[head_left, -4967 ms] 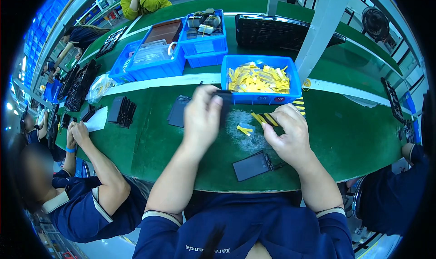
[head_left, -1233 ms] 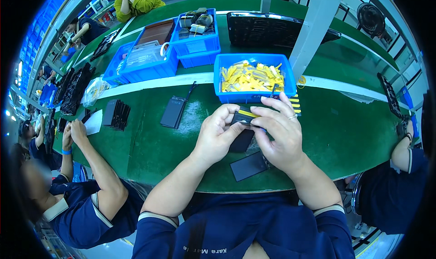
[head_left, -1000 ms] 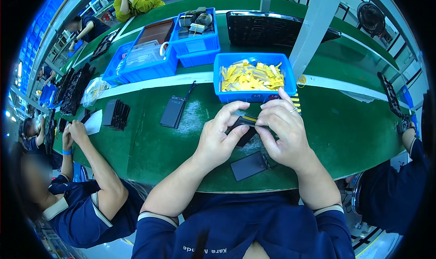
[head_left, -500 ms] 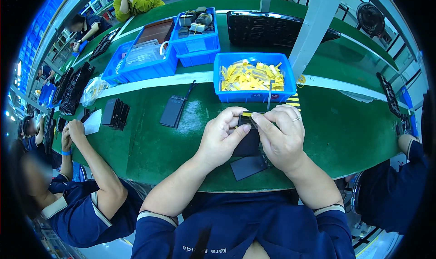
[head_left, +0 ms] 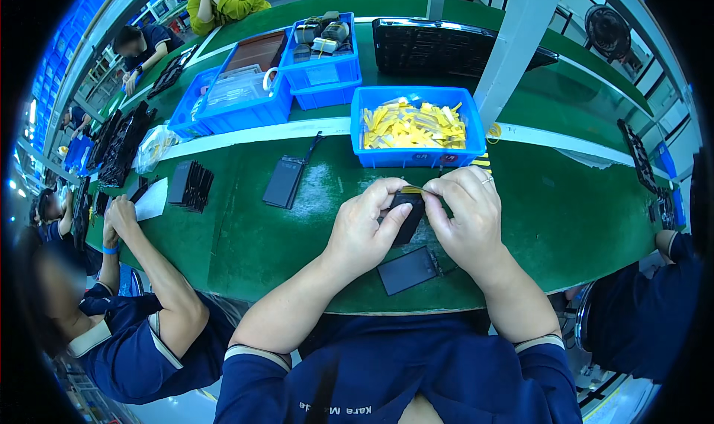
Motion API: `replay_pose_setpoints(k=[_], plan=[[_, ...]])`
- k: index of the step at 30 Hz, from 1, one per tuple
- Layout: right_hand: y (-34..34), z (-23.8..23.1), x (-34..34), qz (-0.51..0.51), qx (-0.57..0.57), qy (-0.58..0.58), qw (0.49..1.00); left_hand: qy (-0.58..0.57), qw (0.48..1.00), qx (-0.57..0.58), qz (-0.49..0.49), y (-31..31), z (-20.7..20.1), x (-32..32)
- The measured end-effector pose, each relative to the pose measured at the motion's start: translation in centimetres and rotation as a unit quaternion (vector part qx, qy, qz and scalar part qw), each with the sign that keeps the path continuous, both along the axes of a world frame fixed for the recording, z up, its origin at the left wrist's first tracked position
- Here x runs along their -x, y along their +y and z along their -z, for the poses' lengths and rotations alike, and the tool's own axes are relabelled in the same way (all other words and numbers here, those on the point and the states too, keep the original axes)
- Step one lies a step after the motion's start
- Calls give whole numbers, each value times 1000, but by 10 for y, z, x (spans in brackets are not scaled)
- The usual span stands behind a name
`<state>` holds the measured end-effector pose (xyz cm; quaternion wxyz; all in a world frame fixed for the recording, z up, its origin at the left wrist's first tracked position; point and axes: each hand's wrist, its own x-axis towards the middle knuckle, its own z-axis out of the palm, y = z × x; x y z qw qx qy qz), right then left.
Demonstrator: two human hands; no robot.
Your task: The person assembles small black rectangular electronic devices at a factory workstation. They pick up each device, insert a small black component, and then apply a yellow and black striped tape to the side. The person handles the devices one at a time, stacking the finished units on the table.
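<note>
My left hand [head_left: 372, 219] is closed around the left side of a flat black rectangular pack [head_left: 409, 227], thumb on its face. Across the top end of that pack lies a yellow strip [head_left: 411, 190]. At its upper right corner, my right hand [head_left: 468, 219] pinches a thin dark strip between thumb and index finger; the fingers partly hide it. A second black pack [head_left: 405, 271] with a short lead lies flat on the table just below my hands.
Beyond my hands stands a blue bin [head_left: 416, 158] of yellow strips. More black packs [head_left: 284, 182] lie to the left, with a standing row of them [head_left: 191, 186] farther left. A grey post [head_left: 517, 45] rises behind the bin. A co-worker's arms [head_left: 160, 253] rest at the left.
My right hand has shifted slightly up and right, its fingers now at the pack's upper corner. The held pack has risen away from the one on the table. The thin upright strip has dropped.
</note>
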<state>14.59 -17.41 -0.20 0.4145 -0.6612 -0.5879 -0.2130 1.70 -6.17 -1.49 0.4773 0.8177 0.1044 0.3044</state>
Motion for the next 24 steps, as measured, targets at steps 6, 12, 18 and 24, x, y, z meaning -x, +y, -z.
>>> replay_pose_setpoints(k=[6,12,18,24], plan=[[0,0,0,2,-11,-49,999,-5,1000,26,-6,0,4,0],[2,3,-3,-41,-49,-81,995,-11,998,62,-5,1,6,0],[3,3,0,-31,-36,-35,998,-20,998,51,-5,0,6,0],[2,5,-4,-25,-2,42,999,-35,997,-63,-28,3,7,-1]])
